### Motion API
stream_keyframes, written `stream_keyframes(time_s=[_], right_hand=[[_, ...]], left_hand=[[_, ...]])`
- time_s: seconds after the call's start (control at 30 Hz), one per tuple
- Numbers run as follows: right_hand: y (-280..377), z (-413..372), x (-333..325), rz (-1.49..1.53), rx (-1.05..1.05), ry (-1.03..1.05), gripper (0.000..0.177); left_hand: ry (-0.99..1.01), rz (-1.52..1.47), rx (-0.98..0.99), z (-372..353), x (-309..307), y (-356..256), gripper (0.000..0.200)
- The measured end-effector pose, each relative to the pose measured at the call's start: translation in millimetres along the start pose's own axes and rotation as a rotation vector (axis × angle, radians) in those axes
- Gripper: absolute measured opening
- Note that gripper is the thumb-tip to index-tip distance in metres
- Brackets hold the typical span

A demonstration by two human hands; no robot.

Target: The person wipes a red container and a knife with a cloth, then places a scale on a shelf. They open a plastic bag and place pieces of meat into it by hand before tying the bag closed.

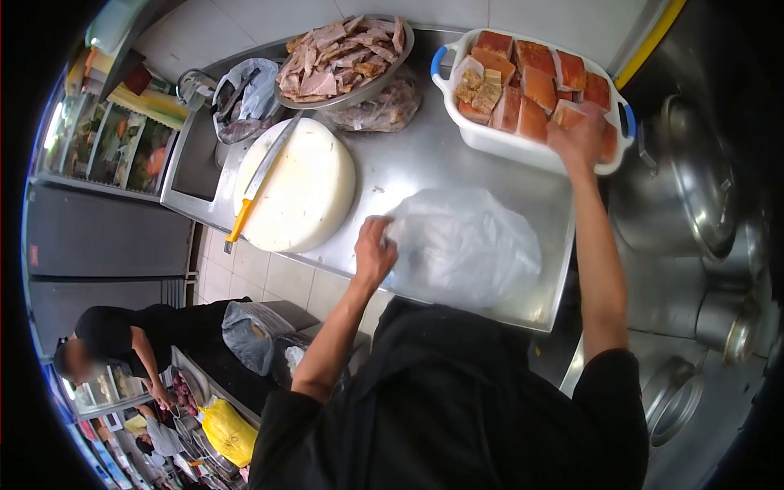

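Down inside the white tub (498, 140), at its near right corner, your right hand (578, 135) is right on the meat blocks (536, 88)! Those fingers are blurred against the reddish pieces, so I can't tell whether they're clamped on one or merely touching. The blocks lie directly under and beyond your fingers, packed close together, with some lighter, browned lumps (480, 88) at the tub's left end.

Over to your left hand (376, 247), and it's at the left edge of the clear plastic bag (465, 245), fingers curled together; whether they pinch the film, I can't tell. That bag spreads across the steel table (535, 186) to the right of your left hand, nearer to you than the tub, loose and crumpled.

Moving outward, just left of your left hand sits the thick, round white chopping block (314, 184), and across it lies a knife (265, 175), yellow handle towards you, sticking out past the edge. Beyond the block, a metal bowl (347, 103) is heaped with sliced meat (339, 61), and a filled bag (380, 110) sits beside its near side. A greyish bag (251, 91) rests further left.

Wide on your right, a large lidded pot (665, 196)! Far down on the left, a person in black (110, 335) bends near a yellow bag (227, 431).
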State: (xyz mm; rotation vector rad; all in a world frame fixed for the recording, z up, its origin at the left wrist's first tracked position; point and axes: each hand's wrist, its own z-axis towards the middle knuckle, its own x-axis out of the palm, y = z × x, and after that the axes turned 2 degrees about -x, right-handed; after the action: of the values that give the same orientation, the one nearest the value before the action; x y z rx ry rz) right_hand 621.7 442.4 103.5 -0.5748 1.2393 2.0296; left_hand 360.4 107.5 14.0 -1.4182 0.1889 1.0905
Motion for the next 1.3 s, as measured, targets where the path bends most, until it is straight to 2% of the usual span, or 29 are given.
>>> stream_keyframes(time_s=[0.03,0.07,0.13,0.2,0.23,0.27,0.3,0.37,0.4,0.43,0.5,0.6,0.67,0.7,0.77,0.87,0.97,1.0,1.07,1.1,1.13,1.17,1.2,1.23,1.3], right_hand=[[-6,2,5,0.053,-0.037,-0.060,0.072],[24,-2,-20,0.068,-0.040,-0.088,0.066],[47,-9,-48,0.515,-0.053,0.017,0.060],[89,-40,-92,0.688,0.048,0.456,0.059],[97,-64,-90,0.911,0.120,0.690,0.058],[103,-90,-84,1.003,0.183,0.934,0.060],[109,-123,-68,1.067,0.266,1.030,0.061],[99,-184,-5,0.787,0.182,1.141,0.060],[108,-192,9,0.588,0.228,1.196,0.067],[97,-218,47,0.449,0.143,1.040,0.069],[104,-234,106,0.183,0.318,1.054,0.049],[119,-239,129,0.044,0.244,1.001,0.045],[116,-249,148,0.017,0.148,0.985,0.051],[115,-254,154,-0.016,0.120,0.971,0.058],[122,-254,147,-0.061,0.103,0.963,0.065],[117,-269,146,-0.074,0.044,0.807,0.066],[110,-260,117,0.053,0.019,0.894,0.061],[118,-237,88,0.184,0.050,1.017,0.058],[131,-183,8,0.450,0.108,1.260,0.052],[116,-168,-5,0.540,0.053,0.993,0.045],[99,-147,-16,0.622,-0.006,0.723,0.039],[84,-112,-29,0.395,-0.173,0.411,0.041],[56,-70,-28,0.267,-0.132,0.295,0.052],[32,-29,-40,-0.107,-0.358,0.152,0.063],[-40,33,-26,-0.380,-0.318,0.209,0.079]], left_hand=[[0.025,-0.033,-0.007,1,-3,-4,0.050],[0.021,-0.033,0.009,4,-5,-5,0.051],[0.029,-0.028,0.020,5,-8,-5,0.054],[0.077,-0.053,-0.069,7,-11,-8,0.061],[0.070,-0.060,-0.070,10,-10,-9,0.062],[0.062,-0.070,-0.068,13,-9,-9,0.064],[0.077,-0.097,-0.087,14,-7,-9,0.065],[0.103,-0.145,-0.126,14,-5,-5,0.067],[0.111,-0.167,-0.137,13,-6,-5,0.067],[0.118,-0.188,-0.148,12,-6,-5,0.068],[0.121,-0.200,-0.141,13,-8,-5,0.069],[0.107,-0.158,-0.078,8,-9,-4,0.071],[0.076,-0.116,-0.003,6,-8,-3,0.074],[0.123,-0.147,-0.080,6,-10,-4,0.074],[0.102,-0.111,-0.029,6,-11,-3,0.074],[0.118,-0.117,-0.021,8,-12,-6,0.074],[0.151,-0.182,-0.104,7,-17,-6,0.072],[0.128,-0.165,-0.039,9,-19,-7,0.071],[0.140,-0.182,-0.048,10,-26,-10,0.072],[0.178,-0.220,-0.131,11,-30,-15,0.072],[0.158,-0.165,-0.067,11,-30,-12,0.072],[0.161,-0.159,-0.065,12,-32,-13,0.073],[0.165,-0.150,-0.063,12,-34,-15,0.073],[0.169,-0.165,-0.074,11,-33,-15,0.073],[0.164,-0.191,-0.104,8,-35,-16,0.072]])
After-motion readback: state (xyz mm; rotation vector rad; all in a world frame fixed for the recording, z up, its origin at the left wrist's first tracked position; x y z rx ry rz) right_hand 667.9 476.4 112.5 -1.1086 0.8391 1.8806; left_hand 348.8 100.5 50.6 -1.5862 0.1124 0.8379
